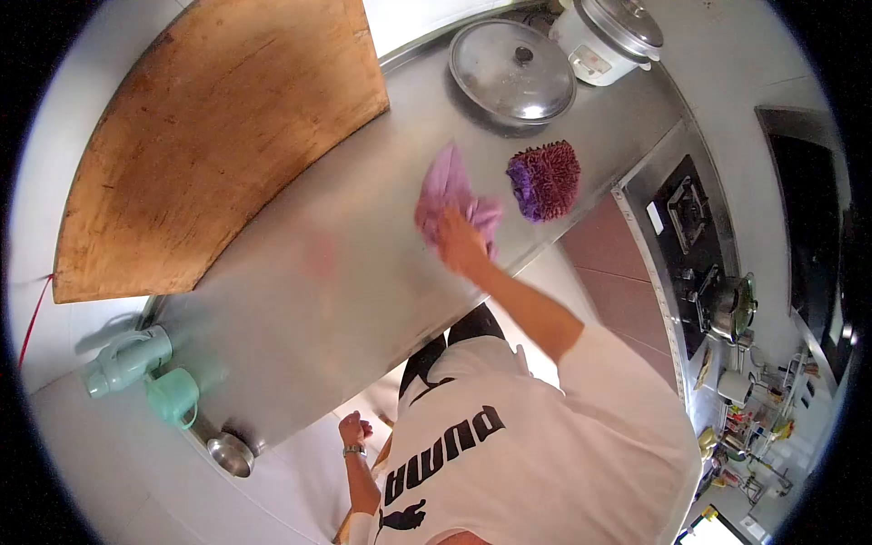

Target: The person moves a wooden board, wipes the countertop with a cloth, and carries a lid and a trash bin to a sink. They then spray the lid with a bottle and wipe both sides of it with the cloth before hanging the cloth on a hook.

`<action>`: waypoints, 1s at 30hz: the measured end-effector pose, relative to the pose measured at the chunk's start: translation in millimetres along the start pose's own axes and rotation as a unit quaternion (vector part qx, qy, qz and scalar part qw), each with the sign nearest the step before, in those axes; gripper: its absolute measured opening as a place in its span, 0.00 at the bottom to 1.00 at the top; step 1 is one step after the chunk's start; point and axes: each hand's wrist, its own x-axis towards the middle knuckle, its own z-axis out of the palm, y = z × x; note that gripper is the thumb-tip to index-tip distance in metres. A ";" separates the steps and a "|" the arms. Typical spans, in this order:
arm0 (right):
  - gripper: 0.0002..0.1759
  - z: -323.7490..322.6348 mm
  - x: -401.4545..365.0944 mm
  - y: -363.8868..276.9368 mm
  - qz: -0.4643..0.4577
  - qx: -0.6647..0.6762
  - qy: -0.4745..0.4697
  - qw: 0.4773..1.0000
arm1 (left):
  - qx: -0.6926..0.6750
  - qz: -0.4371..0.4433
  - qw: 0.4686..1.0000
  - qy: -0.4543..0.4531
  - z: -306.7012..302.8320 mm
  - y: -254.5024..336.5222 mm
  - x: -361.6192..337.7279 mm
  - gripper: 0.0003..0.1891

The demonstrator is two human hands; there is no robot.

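While the left hand (354,430) hangs apart from the silvery metal tabletop (300,336), its grip too small to tell, the right hand (460,242) gripping a crumpled pink cloth (444,184) against it, near a shaggy maroon-and-purple mitt (548,180)

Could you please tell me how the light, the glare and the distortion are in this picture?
Head view: strong fisheye, black corners, bowed counter edges; soft, cloudy glare on the steel; burnt-out white at top, right of the board; dim shadow beside the flask; small things at far right too crowded to read clearly.
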 end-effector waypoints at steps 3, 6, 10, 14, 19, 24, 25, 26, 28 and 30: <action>0.24 24.8 -73.2 -40.8 -0.048 0.165 0.088 0.981 | -0.033 -0.012 0.998 -0.043 5.1 0.1 6.3 0.11; 0.20 8.9 -84.9 -51.0 -0.038 0.259 0.022 0.965 | 0.062 0.013 0.996 -0.070 12.9 -0.4 10.1 0.12; 0.19 34.2 -59.9 -24.1 0.158 0.339 0.033 0.927 | 0.088 0.027 0.993 -0.081 6.2 -4.6 35.2 0.11; 0.20 -65.1 -67.0 31.6 0.335 0.547 0.189 0.744 | 0.053 0.019 0.995 -0.080 -1.6 13.4 29.2 0.11; 0.21 -90.5 -78.8 69.6 0.285 0.386 0.189 0.857 | 0.078 -0.004 0.995 -0.057 -4.3 3.4 38.5 0.11; 0.29 16.6 -103.0 49.2 -0.030 0.134 0.086 0.987 | 0.046 0.007 0.998 -0.044 -1.9 -18.3 32.4 0.12; 0.25 15.3 -105.7 42.4 -0.024 0.104 0.110 0.988 | 0.042 0.006 0.998 -0.041 -3.1 -24.2 28.8 0.12; 0.25 6.0 -95.2 45.9 -0.031 0.104 0.111 0.988 | 0.014 -0.007 0.999 -0.044 -3.4 -32.2 26.9 0.11; 0.20 -11.5 -66.9 58.1 0.013 0.246 -0.002 0.969 | -0.015 -0.030 0.999 -0.002 9.6 -33.4 11.6 0.11; 0.20 -8.1 -40.0 73.3 -0.043 0.231 0.058 0.970 | 0.000 -0.040 0.998 -0.044 14.6 -38.5 -0.4 0.12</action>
